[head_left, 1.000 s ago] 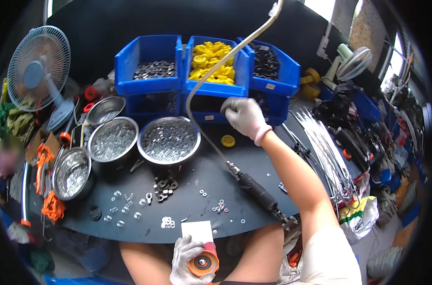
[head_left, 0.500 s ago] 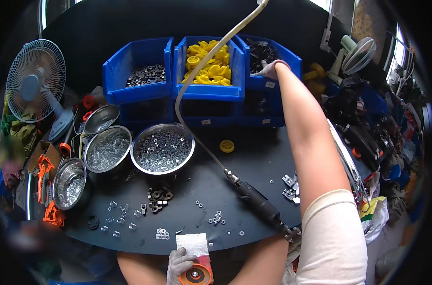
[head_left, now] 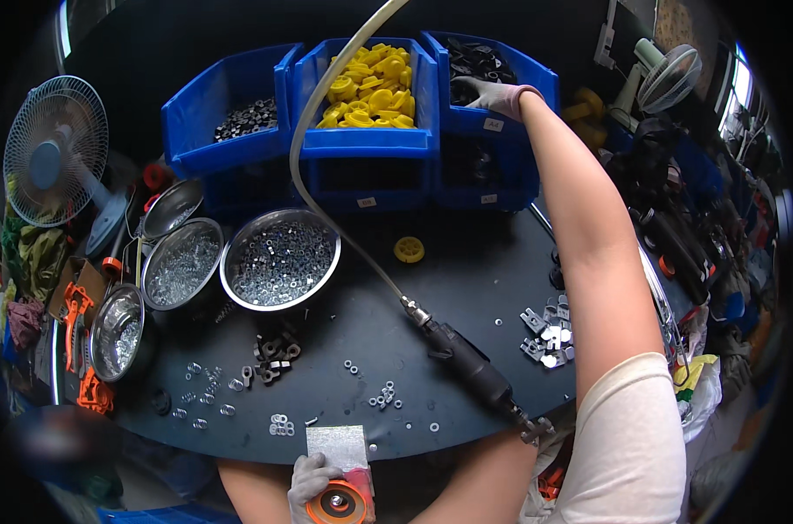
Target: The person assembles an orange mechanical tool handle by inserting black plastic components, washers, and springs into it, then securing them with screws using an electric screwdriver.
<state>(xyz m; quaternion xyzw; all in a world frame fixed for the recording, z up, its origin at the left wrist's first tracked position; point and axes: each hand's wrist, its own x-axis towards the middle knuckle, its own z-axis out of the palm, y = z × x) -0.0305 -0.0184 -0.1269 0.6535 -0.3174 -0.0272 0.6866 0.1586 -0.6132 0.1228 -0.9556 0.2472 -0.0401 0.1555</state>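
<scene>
My left hand (head_left: 308, 482), in a grey glove, grips a palm-sized device with an orange-rimmed wheel (head_left: 336, 502), a red body and a flat silver plate (head_left: 339, 446), at the table's front edge. My right hand (head_left: 499, 96), also gloved, reaches into the right blue bin (head_left: 543, 85), which holds black plastic parts (head_left: 479, 61). Its thumb and fingers are apart among these parts; the fingertips are partly hidden. Beside that bin, the middle blue bin (head_left: 370, 142) holds yellow plastic knobs (head_left: 374, 83).
A black power screwdriver (head_left: 470, 362) on a pale hose lies across the dark table (head_left: 396, 327). Steel bowls of nuts (head_left: 280, 262) and springs (head_left: 182, 266) stand left. Loose springs, washers and silver clips (head_left: 549, 332) are scattered about. One yellow wheel (head_left: 408, 250) lies below the bins.
The view has shifted slightly, so the bins sit higher in the picture. My right hand stays in the right bin, its thumb now spread more visibly. My left hand keeps its hold.
</scene>
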